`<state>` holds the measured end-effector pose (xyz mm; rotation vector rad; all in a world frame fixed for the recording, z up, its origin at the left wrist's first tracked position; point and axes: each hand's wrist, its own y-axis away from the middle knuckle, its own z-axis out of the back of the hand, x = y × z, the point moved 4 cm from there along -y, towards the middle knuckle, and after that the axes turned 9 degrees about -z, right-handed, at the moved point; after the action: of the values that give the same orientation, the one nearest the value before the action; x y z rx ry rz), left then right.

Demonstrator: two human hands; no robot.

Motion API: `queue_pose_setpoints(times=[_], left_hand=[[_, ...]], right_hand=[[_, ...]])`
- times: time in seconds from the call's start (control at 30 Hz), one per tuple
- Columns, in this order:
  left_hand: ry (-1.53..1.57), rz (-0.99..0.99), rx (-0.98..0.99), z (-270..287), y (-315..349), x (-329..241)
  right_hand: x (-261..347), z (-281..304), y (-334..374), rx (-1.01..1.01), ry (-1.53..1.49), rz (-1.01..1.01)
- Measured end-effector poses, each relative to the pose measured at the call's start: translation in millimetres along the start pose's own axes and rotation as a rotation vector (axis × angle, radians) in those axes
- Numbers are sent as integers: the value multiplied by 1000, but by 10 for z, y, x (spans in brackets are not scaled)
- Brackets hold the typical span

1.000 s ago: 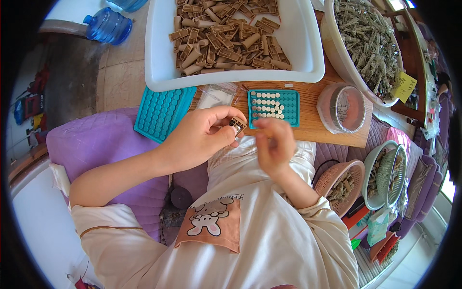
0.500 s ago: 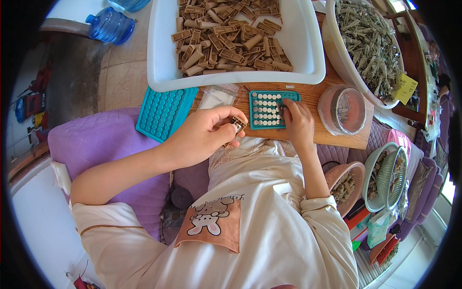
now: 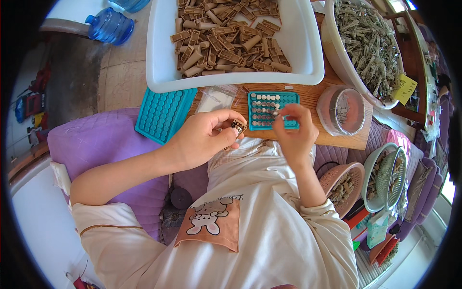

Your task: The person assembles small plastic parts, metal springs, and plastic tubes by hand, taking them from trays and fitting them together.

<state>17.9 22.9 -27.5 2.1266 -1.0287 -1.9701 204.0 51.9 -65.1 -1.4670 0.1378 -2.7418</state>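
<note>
My left hand (image 3: 204, 132) is closed around a small brown plastic casing (image 3: 238, 126), its hollow side turned up and something metallic inside. My right hand (image 3: 298, 132) hovers over the near edge of a teal tray (image 3: 291, 98) with round pockets. Between its thumb and fingertips is a small silvery disc (image 3: 275, 113), like a button cell. Rows of such discs (image 3: 264, 97) sit in the tray's left part, while several pockets at its right hold none. A second teal tray (image 3: 163, 115) lies tilted to the left of my left hand.
Behind the trays a white bin (image 3: 308, 72) holds many brown casings (image 3: 231, 43). A clear round tub (image 3: 340, 111) stands at the right of the wooden table (image 3: 356, 139). Beyond it is a large basin (image 3: 332, 43) of wrapped pieces. Baskets (image 3: 349, 178) sit lower right.
My right hand has lifted off the tray and moved toward me and slightly left, pinching a disc. My left hand keeps the casing almost in place.
</note>
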Motion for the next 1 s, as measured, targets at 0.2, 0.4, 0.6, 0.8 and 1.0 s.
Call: queue_pose_setpoints(times=[0.2,0.4,0.6,0.8,1.0], left_hand=[[-36,-49,-8,-35,11,12],[-146,-60,-25,-36,19,26],[-253,-14,-48,-48,47,63],[-410,-136,-122,-38,52,126],[-591,-191,-89,-69,77,27]], right_hand=[[513,-136,277,-123,-351,296],[618,-199,329,-45,-137,390],[702,-169,249,177,-62,265],[704,-182,155,480,66,71],[812,-181,28,713,89,46]])
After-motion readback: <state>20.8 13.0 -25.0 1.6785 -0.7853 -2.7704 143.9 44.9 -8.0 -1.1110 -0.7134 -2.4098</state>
